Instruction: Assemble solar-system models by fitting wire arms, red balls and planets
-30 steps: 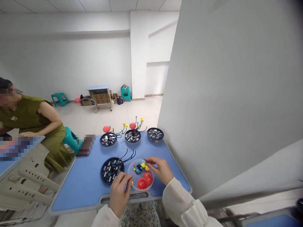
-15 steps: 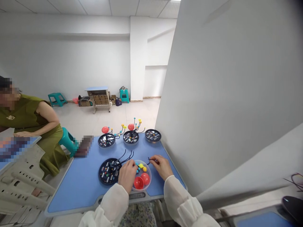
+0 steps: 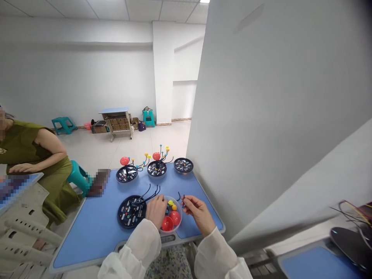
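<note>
My right hand (image 3: 199,212) pinches a thin, dark curved rod (image 3: 183,199) just right of the clear plastic bowl (image 3: 180,223). My left hand (image 3: 156,211) is closed at the bowl's left rim, its fingertips turned inward; whatever they hold is hidden. Inside the bowl lie a red ball (image 3: 174,217), a red half shell (image 3: 167,223), and small yellow, orange and blue balls, partly covered by the left hand. Left of that hand rests a black printed disc (image 3: 130,211) with several bent black rods (image 3: 148,193) reaching up and right from it.
Along the far edge of the blue table (image 3: 95,228) stand two planet models (image 3: 127,173) (image 3: 157,168) with red balls, plus a black disc base (image 3: 183,165) without rods. A wall (image 3: 261,116) rises close on the right. A seated person (image 3: 46,155) is at another table, left.
The view has shifted a little, moving the scene left in the picture. My right hand has turned slightly, the rod now more upright in its fingers. My left hand stays at the bowl.
</note>
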Demonstrator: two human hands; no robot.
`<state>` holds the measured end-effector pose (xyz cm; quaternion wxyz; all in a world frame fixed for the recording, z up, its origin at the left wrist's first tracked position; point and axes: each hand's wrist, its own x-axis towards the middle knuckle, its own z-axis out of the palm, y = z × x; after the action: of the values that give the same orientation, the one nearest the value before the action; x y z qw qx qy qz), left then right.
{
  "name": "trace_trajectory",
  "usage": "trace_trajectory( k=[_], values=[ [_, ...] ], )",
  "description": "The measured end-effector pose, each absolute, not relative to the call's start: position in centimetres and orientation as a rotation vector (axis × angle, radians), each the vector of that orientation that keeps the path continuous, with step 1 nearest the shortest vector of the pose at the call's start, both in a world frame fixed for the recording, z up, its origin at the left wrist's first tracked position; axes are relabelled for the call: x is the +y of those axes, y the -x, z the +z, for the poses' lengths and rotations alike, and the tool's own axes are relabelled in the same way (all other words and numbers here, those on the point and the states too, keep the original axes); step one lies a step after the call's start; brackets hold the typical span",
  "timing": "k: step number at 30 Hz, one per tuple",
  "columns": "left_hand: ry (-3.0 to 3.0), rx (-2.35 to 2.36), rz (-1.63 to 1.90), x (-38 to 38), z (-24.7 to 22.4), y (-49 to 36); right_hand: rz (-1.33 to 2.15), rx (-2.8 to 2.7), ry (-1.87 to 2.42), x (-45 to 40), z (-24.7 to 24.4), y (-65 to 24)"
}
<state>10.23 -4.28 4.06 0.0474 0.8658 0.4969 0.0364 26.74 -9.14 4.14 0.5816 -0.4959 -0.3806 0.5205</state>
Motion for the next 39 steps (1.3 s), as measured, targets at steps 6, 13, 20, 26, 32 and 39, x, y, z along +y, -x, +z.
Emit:
trace_trajectory(
  k=[6,13,20,26,32,39],
  values=[
    [-2.551,1.509,0.179,-4.7,4.6,-9.5,1.205,-0.911,1.082,-10.3,5.3,-25.9],
    [-1.876,1.14,0.926,-7.2,4.8,-8.0,1.245,-0.942,1.037,-11.1,6.2,-24.8],
    [-1.262,0.944,1.121,-10.8,4.7,-6.1,1.233,-0.942,1.006,-12.9,6.3,-23.1],
    [-1.114,0.982,1.224,-12.9,4.1,-4.7,1.307,-0.959,0.91,-14.8,6.0,-20.5],
    [-1.159,0.978,1.245,-14.9,5.5,-3.6,1.113,-0.924,0.971,-15.7,6.2,-18.0],
    [-1.355,1.062,1.196,-15.7,5.1,-2.6,1.189,-0.765,0.958,-16.0,6.8,-16.5]
  ],
)
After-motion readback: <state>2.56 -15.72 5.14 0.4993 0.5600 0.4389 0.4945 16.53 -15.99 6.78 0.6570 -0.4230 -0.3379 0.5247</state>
